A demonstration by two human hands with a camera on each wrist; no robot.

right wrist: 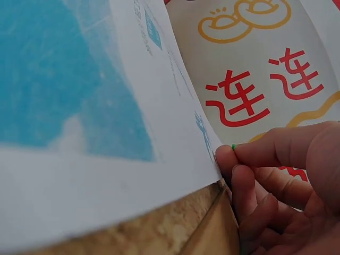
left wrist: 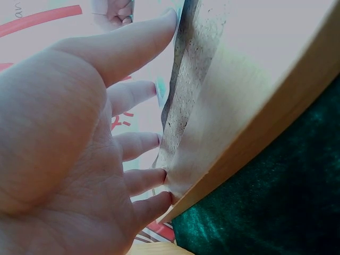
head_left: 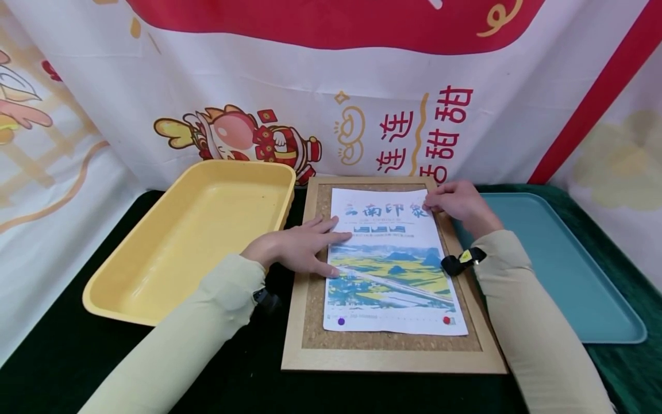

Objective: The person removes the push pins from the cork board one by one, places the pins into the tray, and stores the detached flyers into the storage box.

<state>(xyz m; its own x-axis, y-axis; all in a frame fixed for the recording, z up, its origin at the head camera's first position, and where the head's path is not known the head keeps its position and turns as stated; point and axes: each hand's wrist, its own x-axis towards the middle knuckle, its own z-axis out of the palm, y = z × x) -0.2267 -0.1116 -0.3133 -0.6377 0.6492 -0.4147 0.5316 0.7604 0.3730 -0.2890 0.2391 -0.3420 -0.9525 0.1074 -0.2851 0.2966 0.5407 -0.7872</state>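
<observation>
A printed landscape poster (head_left: 390,276) lies on a framed cork board (head_left: 315,299), with a purple thumbtack (head_left: 341,321) at its lower left and a red thumbtack (head_left: 447,320) at its lower right. Spread fingers of my left hand (head_left: 302,247) rest on the poster's left edge, across the board's wooden frame (left wrist: 234,143). At the upper right corner, my right hand (head_left: 462,204) pinches a small green thumbtack (right wrist: 234,146) between thumb and forefinger. Most of that tack is hidden by the fingertips; whether its point is in the cork cannot be told.
A yellow tray (head_left: 207,195) stands left of the board, and a blue-green tray (head_left: 548,259) lies to its right, partly behind the right forearm. Dark green cloth (head_left: 233,374) covers the table. A printed white curtain (head_left: 289,75) hangs right behind the board.
</observation>
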